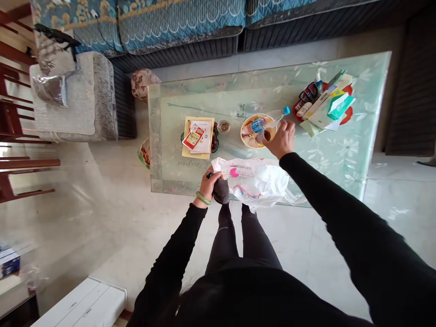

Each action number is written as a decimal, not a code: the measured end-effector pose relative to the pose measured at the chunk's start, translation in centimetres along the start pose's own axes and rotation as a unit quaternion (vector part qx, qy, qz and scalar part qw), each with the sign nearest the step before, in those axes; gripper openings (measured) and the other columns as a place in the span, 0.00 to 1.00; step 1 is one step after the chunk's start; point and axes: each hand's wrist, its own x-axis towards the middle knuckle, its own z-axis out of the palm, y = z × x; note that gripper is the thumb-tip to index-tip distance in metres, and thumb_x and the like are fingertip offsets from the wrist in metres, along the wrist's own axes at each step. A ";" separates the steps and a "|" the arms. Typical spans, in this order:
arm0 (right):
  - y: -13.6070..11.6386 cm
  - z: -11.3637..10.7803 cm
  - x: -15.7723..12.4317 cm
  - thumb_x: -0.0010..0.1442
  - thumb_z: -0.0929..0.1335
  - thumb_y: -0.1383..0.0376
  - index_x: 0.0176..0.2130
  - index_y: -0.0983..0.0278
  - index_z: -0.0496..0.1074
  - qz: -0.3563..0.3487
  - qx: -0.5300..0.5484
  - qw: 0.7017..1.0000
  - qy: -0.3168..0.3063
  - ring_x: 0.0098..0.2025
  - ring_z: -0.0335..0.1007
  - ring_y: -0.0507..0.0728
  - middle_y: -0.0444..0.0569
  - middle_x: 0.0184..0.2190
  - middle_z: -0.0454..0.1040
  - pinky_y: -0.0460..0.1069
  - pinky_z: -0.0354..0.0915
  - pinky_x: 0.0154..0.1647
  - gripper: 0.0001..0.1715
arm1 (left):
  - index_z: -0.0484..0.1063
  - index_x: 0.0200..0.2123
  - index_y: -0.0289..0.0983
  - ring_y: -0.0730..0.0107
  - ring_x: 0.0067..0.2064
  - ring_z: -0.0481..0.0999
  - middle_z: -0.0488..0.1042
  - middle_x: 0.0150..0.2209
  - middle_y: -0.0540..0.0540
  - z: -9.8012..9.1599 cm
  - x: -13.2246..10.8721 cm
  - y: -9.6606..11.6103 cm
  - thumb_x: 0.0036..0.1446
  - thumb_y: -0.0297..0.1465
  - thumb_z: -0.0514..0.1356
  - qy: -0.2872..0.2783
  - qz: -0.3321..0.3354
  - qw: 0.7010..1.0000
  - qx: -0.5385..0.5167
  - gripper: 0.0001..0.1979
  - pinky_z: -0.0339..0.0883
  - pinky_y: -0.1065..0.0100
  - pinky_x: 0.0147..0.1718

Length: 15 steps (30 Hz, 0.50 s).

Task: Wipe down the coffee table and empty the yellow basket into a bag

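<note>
My left hand (208, 185), with a green bangle at the wrist, is closed on the rim of a white plastic bag (269, 179). The bag lies along the table's near edge, with printing on its side. My right hand (282, 140) has its fingers closed around a small cup with a brown inside (267, 135), at the right side of a round tub (244, 141). In that tub lies a clear plastic bottle (258, 125) with a blue label, among other items I cannot make out. A blue cap (285, 111) shows just above my right hand.
The glass-topped table (163, 150) also bears a stack of papers (199, 136), a small glass dish (224, 126) and a red tray (348, 116) piled with boxes and black-handled scissors (308, 93). Beyond stands a sofa (180, 27). A white cabinet (91, 304) is at lower left.
</note>
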 end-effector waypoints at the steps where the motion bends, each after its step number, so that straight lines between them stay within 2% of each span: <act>1: -0.2 -1.9 -1.0 0.57 0.77 0.51 0.69 0.70 0.56 -0.028 -0.008 1.000 0.010 0.69 0.52 0.74 0.70 0.66 0.58 0.66 0.51 0.75 0.53 | 0.75 0.31 0.39 0.71 0.28 0.70 0.72 0.24 0.52 -0.1 0.1 0.1 0.49 0.41 0.72 -0.001 0.001 1.000 -0.002 0.15 0.66 0.68 0.32; 5: -1.5 -9.6 -7.4 0.55 0.78 0.52 0.72 0.63 0.53 -0.138 -0.030 0.990 0.014 0.70 0.56 0.76 0.66 0.67 0.58 0.69 0.61 0.71 0.57 | 0.75 0.32 0.39 0.70 0.28 0.70 0.72 0.24 0.52 -0.5 0.3 0.0 0.48 0.42 0.73 -0.003 -0.007 1.000 -0.013 0.15 0.67 0.67 0.32; 8: -2.7 -12.8 -12.9 0.54 0.78 0.50 0.74 0.60 0.51 -0.184 -0.043 0.981 -0.036 0.69 0.61 0.77 0.65 0.67 0.58 0.71 0.67 0.65 0.60 | 0.75 0.30 0.39 0.70 0.28 0.71 0.73 0.24 0.52 -0.7 0.2 -0.1 0.48 0.42 0.74 -0.009 -0.013 1.000 -0.023 0.15 0.67 0.67 0.32; 9: -3.0 -13.1 -14.5 0.55 0.78 0.49 0.74 0.60 0.51 -0.193 -0.047 0.979 -0.053 0.68 0.62 0.77 0.65 0.67 0.58 0.71 0.67 0.65 0.60 | 0.75 0.30 0.39 0.71 0.28 0.71 0.73 0.24 0.52 -0.7 0.2 -0.2 0.48 0.41 0.74 -0.012 -0.013 0.999 -0.026 0.15 0.67 0.67 0.32; 11: -3.3 -12.0 -17.1 0.55 0.78 0.50 0.73 0.61 0.52 -0.202 -0.053 0.974 -0.087 0.67 0.63 0.76 0.66 0.66 0.61 0.69 0.67 0.66 0.59 | 0.75 0.31 0.39 0.71 0.28 0.71 0.73 0.24 0.52 -0.6 0.1 -0.2 0.49 0.41 0.73 -0.019 -0.012 0.999 -0.029 0.15 0.67 0.67 0.32; 13: -3.2 -9.3 -18.8 0.55 0.78 0.52 0.72 0.63 0.53 -0.204 -0.054 0.970 -0.121 0.68 0.62 0.76 0.66 0.65 0.62 0.67 0.67 0.66 0.57 | 0.76 0.32 0.39 0.70 0.28 0.71 0.73 0.24 0.52 -0.6 -0.1 -0.2 0.50 0.41 0.73 -0.024 -0.006 0.999 -0.026 0.14 0.67 0.67 0.33; 15: -2.6 -5.2 -19.4 0.56 0.77 0.53 0.71 0.66 0.54 -0.193 -0.055 0.968 -0.153 0.68 0.62 0.76 0.68 0.65 0.62 0.67 0.68 0.66 0.55 | 0.77 0.34 0.39 0.70 0.29 0.71 0.73 0.25 0.52 -0.6 -0.3 -0.1 0.51 0.40 0.72 -0.026 -0.006 0.999 -0.023 0.13 0.67 0.67 0.34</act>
